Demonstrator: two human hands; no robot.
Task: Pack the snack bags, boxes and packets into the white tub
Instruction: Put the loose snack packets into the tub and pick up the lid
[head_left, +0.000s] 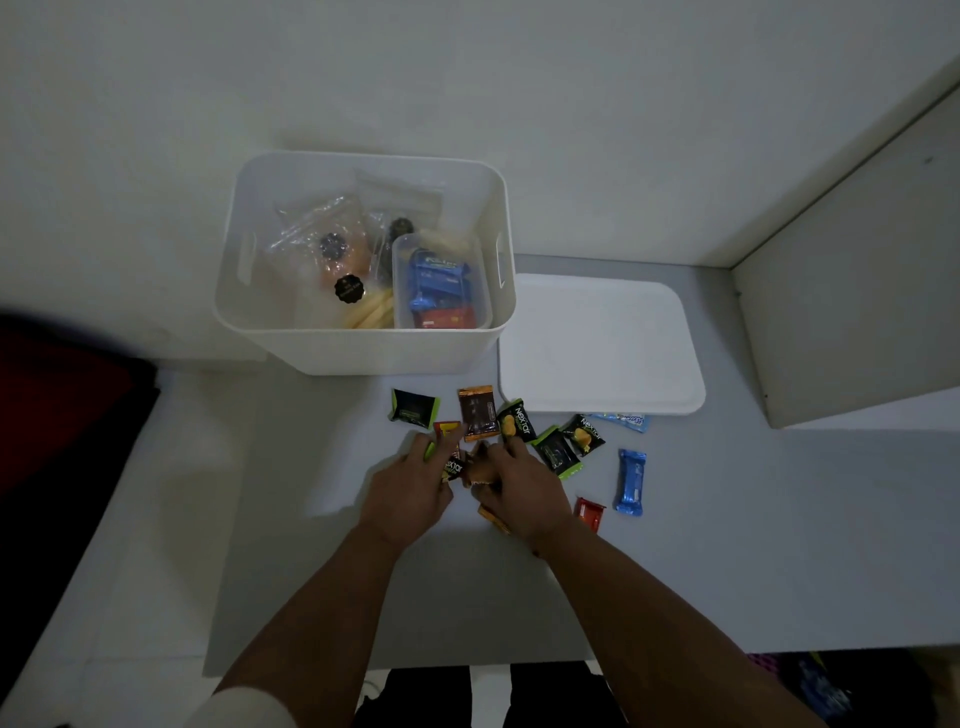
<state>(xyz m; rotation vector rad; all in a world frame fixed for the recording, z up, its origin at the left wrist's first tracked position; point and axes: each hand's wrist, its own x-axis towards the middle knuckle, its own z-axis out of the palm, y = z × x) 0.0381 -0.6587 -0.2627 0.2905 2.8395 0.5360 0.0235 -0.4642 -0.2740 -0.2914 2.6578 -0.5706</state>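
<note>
I look down at a smooth pale grey mat (675, 545) on the floor. My left hand (410, 491) and right hand (522, 493) meet at its middle, fingers curled down over a small heap of crinkly foil snack packets (465, 465). Both hands are partly closed on the heap; I cannot tell exactly which packets each has hold of.

More glossy packets lie loose around my hands: a black-and-green one (413, 409) to the left, a brown-and-orange one (478, 413) just beyond my fingertips, black ones printed with yellow fruit (583, 434) to the right, a long blue bar wrapper (631, 482) and a small red packet (589, 512) further right.

The white tub (358, 348), a deep, rounded-corner plastic box with slot handles, stands at the mat's far edge. Inside are clear cellophane bags (322, 239) with dark round labels, and a clear plastic box (441, 283) stacked with blue and red wrappers. The tub's flat white lid (597, 348) lies just to its right.
</note>
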